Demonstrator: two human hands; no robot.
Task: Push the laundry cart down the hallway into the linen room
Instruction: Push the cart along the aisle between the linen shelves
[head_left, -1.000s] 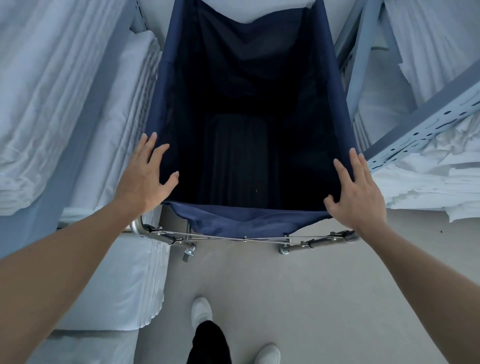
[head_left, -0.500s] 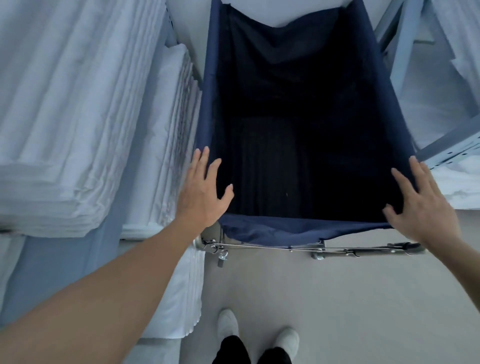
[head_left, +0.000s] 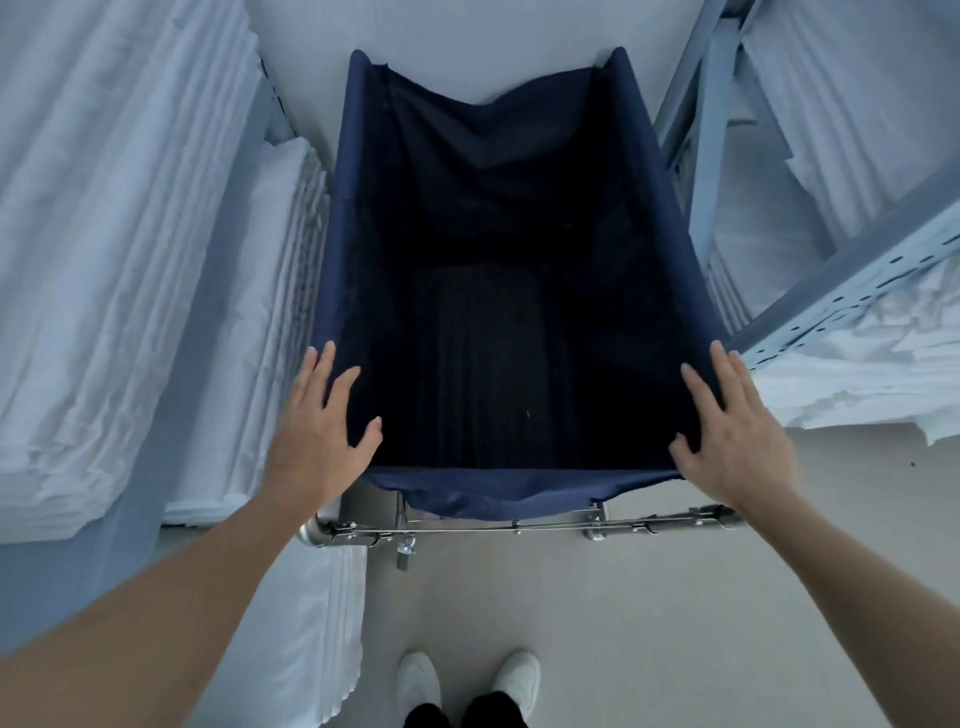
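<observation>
The laundry cart (head_left: 498, 493) is a deep navy fabric bag on a metal frame, standing straight ahead of me between two shelving units. Its inside is dark and looks empty. My left hand (head_left: 317, 436) lies flat on the near left corner of the bag's rim, fingers spread. My right hand (head_left: 727, 436) lies flat on the near right corner in the same way. Neither hand is wrapped around anything. The cart's chrome rail (head_left: 519, 529) runs below the rim, just under my wrists.
Stacks of folded white linen (head_left: 119, 260) fill the shelves on the left, close to the cart's side. A grey metal shelf frame (head_left: 852, 280) with more white linen stands on the right. A white wall is just beyond the cart. My white shoes (head_left: 467, 680) stand on the pale floor.
The view has swung back so the cart sits centred again. My feet have come together side by side. Both hands have stayed flat on the rim's near corners.
</observation>
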